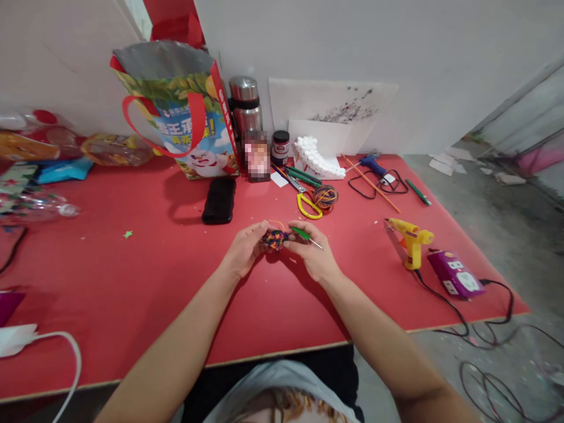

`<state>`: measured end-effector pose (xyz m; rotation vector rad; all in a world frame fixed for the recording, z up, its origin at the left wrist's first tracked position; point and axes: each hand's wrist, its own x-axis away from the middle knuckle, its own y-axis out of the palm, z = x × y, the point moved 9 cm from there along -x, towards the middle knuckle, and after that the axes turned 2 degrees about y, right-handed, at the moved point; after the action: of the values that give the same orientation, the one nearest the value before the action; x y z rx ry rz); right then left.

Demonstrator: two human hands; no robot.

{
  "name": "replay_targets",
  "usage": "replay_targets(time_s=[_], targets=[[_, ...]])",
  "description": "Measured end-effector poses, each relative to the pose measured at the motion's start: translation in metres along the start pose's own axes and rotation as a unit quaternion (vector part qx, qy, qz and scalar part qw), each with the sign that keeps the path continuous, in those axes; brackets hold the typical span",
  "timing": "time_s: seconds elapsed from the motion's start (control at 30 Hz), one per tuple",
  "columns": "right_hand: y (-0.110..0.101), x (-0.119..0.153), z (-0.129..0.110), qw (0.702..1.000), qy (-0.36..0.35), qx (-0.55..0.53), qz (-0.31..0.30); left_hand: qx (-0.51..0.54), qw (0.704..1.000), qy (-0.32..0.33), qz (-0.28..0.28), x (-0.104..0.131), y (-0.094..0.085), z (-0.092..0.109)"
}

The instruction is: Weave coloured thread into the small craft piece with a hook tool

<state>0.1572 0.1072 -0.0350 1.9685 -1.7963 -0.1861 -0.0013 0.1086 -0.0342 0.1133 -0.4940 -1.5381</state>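
A small multicoloured crochet piece [277,239] is held between my two hands above the red table. My left hand [245,248] grips its left edge between thumb and fingers. My right hand [315,254] is closed around a green-handled crochet hook [301,233], whose metal end points down to the right, away from the piece. The right thumb and fingertips also pinch the right edge of the work. A thin orange strand of yarn [277,224] loops above the piece. Just beyond lies a ball of mixed-colour yarn [325,198], beside yellow-handled scissors [309,207].
A black phone [219,200], printed bag [183,114] and steel flask [245,106] stand or lie behind my left hand. To the right are a yellow glue gun [410,239], a purple power box [456,274] and trailing cords. Plastic bottles [37,200] lie far left.
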Motion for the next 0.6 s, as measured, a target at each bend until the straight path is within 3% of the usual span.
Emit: replay_targets(time_s=[0.6], targets=[[-0.001, -0.0005, 0.0006, 1.0, 0.029, 0.001, 0.001, -0.005, 1.0, -0.009, -0.002, 0.0008, 0.001, -0.0066]])
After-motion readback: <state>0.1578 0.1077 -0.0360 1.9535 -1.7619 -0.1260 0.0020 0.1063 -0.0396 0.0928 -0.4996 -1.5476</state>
